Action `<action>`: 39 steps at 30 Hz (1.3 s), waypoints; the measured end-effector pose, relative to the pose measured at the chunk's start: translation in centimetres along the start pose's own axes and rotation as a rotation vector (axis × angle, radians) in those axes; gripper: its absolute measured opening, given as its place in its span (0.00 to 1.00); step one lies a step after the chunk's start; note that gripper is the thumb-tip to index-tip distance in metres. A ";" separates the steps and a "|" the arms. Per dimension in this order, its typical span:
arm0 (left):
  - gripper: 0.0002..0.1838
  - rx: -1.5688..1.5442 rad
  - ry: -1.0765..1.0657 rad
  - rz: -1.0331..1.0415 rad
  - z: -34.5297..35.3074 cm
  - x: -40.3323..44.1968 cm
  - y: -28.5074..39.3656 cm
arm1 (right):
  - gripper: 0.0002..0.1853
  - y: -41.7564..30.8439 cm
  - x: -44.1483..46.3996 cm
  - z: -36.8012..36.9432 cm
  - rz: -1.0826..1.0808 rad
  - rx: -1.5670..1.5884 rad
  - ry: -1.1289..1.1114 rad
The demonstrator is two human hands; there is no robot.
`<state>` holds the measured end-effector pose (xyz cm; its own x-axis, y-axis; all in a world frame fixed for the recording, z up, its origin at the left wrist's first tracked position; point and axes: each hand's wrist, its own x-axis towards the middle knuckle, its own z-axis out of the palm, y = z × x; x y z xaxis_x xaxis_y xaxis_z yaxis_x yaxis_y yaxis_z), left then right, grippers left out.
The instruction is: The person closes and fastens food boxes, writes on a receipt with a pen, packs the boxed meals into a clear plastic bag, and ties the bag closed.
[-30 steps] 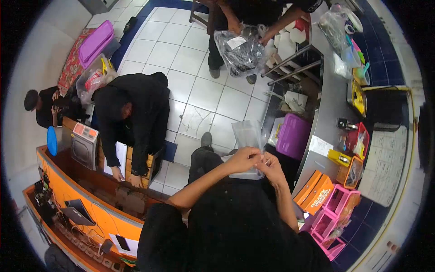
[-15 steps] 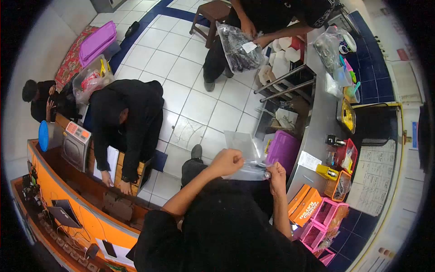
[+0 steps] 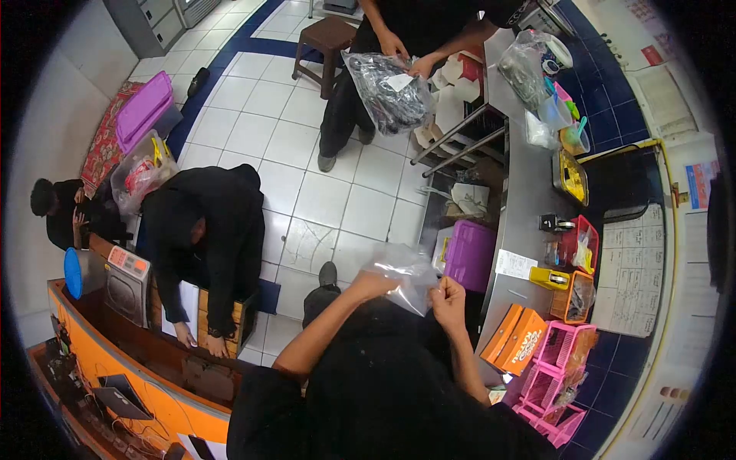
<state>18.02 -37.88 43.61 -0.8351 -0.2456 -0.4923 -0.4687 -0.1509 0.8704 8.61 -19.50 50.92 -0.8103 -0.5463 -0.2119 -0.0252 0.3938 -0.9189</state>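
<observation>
A clear plastic bag is spread between my two hands above my lap. My left hand is at the bag's left side, its fingers partly behind or inside the see-through plastic. At the right edge of the bag, my right hand pinches the plastic between thumb and fingers. Just beyond the bag on the right, a purple container stands at the foot of the metal counter.
A metal counter runs along my right, bearing an orange box and pink baskets. One person stands ahead with a filled bag; another bends over at left beside an orange desk. A brown stool stands farther off.
The bag has opened out and risen between my hands. My left hand has moved against the plastic, with its fingers now partly covered. The view has shifted, and the standing person appears farther left.
</observation>
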 end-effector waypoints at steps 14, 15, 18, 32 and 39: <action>0.02 0.152 0.330 -0.202 -5.0 6.6 -8.5 | 0.17 6.5 -2.1 -8.0 0.119 -0.326 0.432; 0.04 -0.098 0.267 -0.228 -5.4 6.4 -7.7 | 0.16 6.9 -2.5 -9.0 0.157 -0.320 0.438; 0.04 0.019 0.265 0.061 -3.7 6.9 -7.9 | 0.14 7.1 -3.8 -10.8 0.245 -0.538 0.446; 0.14 0.882 0.397 0.472 -3.2 1.7 2.8 | 0.12 3.5 2.2 -2.3 -0.090 -0.753 0.448; 0.13 0.948 0.115 0.832 -1.1 0.9 3.7 | 0.21 -1.5 2.1 1.7 -0.421 -0.881 0.278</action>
<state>15.83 -39.73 46.34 -0.9681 -0.0249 0.2494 0.1229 0.8201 0.5588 7.93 -22.49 51.27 -0.7404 -0.6195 0.2608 -0.6720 0.6748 -0.3049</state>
